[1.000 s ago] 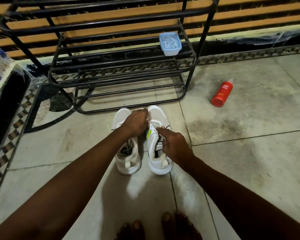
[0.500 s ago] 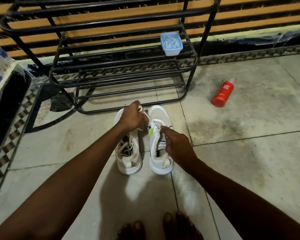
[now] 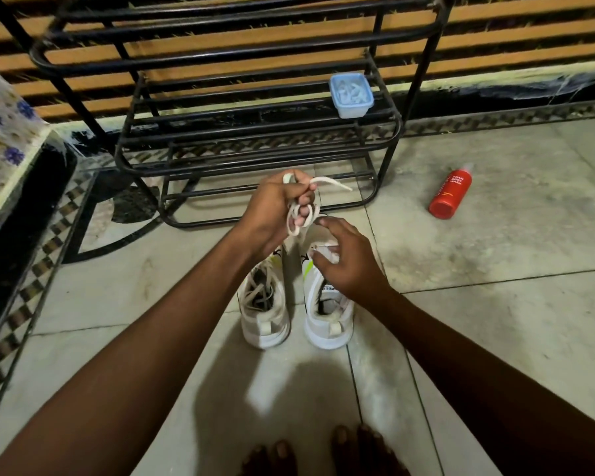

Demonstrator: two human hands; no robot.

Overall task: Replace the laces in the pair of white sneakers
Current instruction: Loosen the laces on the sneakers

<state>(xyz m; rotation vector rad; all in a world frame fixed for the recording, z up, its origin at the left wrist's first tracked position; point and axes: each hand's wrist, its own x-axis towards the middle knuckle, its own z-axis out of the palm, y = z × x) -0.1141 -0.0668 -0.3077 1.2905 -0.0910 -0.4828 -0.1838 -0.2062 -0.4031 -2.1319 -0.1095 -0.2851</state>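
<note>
Two white sneakers stand side by side on the tiled floor, heels toward me. The left sneaker [image 3: 263, 314] has loose laces lying in its opening. Over the tongue of the right sneaker [image 3: 327, 321] my right hand [image 3: 349, 266] hovers with fingers bent, fingertips on the shoe's upper. My left hand [image 3: 275, 214] is raised above the shoes and grips a bunched white lace [image 3: 301, 214], whose loops wrap round the fingers and whose free end sticks out to the right.
A black metal shoe rack [image 3: 255, 132] stands just behind the sneakers, with a small blue plastic tub [image 3: 351, 96] on one shelf. A red bottle [image 3: 450, 194] lies on the floor at right. A patterned cloth edge is at far left. My bare toes show at the bottom.
My left hand has risen away from the right sneaker, pulling the lace up and bunching it. My right hand slid forward along that shoe's tongue.
</note>
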